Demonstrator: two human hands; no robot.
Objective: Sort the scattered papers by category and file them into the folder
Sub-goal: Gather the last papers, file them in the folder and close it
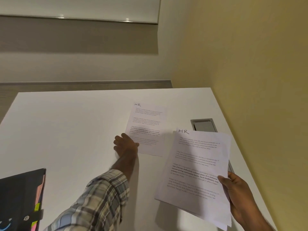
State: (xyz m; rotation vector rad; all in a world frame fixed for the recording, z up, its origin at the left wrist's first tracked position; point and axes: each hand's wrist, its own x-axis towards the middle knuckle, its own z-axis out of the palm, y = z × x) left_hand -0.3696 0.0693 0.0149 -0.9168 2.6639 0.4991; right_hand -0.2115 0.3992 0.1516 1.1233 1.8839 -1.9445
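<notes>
I see white tabletop point(75, 130) filling view, grey wall behind, yellow wall at right. Dark folder point(20, 197) with coloured tabs at near left edge. My left hand point(125, 145), plaid sleeve point(100, 200), fingers spread flat, touching lower left corner of loose sheet point(146, 129) marked "HR". Grey cable hatch point(204, 125) beyond. Right hand point(236, 189) grip pinching stack of papers point(195, 172) headed "HR", lifted off tabletop, tilted.

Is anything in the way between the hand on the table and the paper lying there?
No. The left hand already touches the near left edge of the paper on the table. Nothing lies between them.
</notes>
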